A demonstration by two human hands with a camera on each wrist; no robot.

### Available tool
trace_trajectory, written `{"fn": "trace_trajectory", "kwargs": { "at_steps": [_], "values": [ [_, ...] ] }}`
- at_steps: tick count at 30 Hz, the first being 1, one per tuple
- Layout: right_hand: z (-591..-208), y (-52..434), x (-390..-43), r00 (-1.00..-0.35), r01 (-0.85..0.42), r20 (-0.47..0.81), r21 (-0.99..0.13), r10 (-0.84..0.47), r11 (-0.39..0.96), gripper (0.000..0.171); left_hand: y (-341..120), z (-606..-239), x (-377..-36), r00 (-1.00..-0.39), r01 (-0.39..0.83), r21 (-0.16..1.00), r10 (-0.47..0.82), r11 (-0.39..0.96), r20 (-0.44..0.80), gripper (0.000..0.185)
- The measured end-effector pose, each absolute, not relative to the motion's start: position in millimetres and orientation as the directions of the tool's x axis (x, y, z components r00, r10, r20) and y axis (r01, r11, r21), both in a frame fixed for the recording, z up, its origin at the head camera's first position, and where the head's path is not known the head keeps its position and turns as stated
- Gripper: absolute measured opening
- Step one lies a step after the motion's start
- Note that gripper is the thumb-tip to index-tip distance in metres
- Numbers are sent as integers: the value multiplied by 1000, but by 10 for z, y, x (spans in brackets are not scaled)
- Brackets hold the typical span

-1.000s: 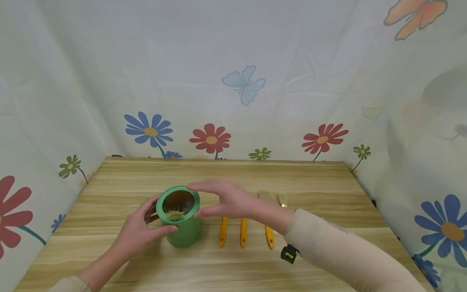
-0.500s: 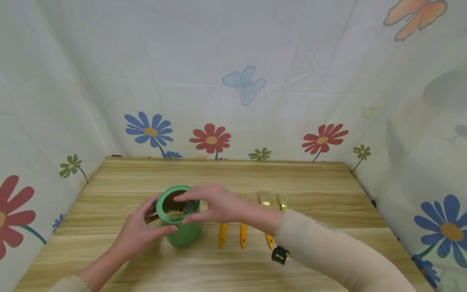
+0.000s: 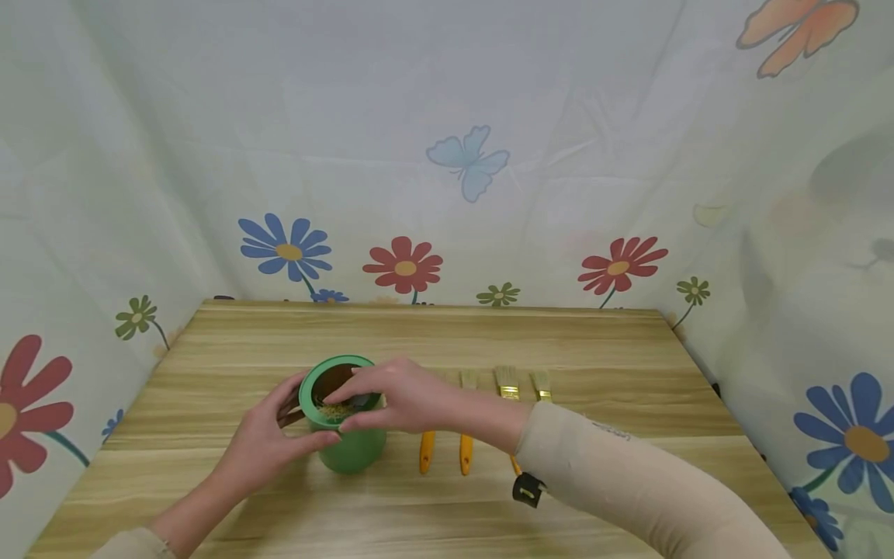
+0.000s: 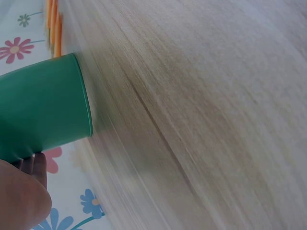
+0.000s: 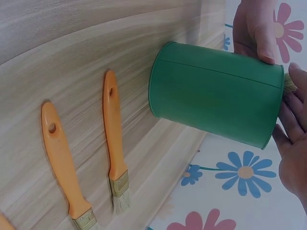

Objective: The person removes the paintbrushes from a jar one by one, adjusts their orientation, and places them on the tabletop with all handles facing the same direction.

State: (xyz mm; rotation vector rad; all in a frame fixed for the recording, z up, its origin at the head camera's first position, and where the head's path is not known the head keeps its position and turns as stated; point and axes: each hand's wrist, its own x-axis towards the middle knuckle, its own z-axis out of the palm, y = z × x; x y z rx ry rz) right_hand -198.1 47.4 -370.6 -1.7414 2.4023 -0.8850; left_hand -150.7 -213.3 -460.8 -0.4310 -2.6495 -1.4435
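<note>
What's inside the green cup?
The green cup shows tan bristles poking up near its rim. The right hand covers part of the opening, so the rest of its inside is hidden.

You've got one green cup on one wooden table — four orange-handled brushes beside it — and your two hands there.

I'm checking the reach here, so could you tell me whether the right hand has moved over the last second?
Yes. The right hand has moved left and down onto the cup's rim, uncovering the brushes.
</note>
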Motion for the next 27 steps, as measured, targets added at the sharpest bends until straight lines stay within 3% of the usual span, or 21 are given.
{"fn": "trace_trajectory", "kwargs": {
  "at_steps": [10,18,27],
  "values": [
    [-3733,404,-1988,-362,-871,282,-441,-888,215,33,-2135,-4603,-1503,-958,280,814,200,508,205,89],
    [-3756,396,-1996,-356,-884,360,-430,-862,185,23,-2137,-4602,-1503,-957,286,810,198,512,213,90],
    [-3766,415,-2028,-445,-835,360,-498,-820,235,20,-2116,-4570,-1475,-954,295,816,199,496,224,89]
  ]
}}
